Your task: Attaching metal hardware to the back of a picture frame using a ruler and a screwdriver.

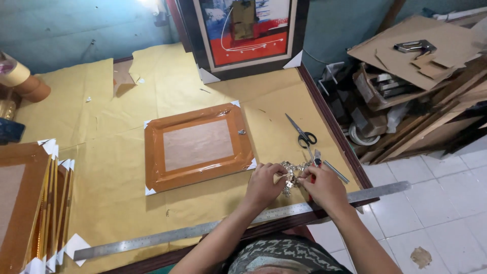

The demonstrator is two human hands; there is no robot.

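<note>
Both hands pinch a small tangle of shiny metal hardware, maybe hangers or chain, too small to tell. Left hand and right hand have fingers closed narrow on it, near the table's right front edge. Red-handled tool sits under the right hand. Scissors lie just behind. Picture frame lies face-down mid-table, left of the hands. Long steel ruler runs along the front edge.
</note>
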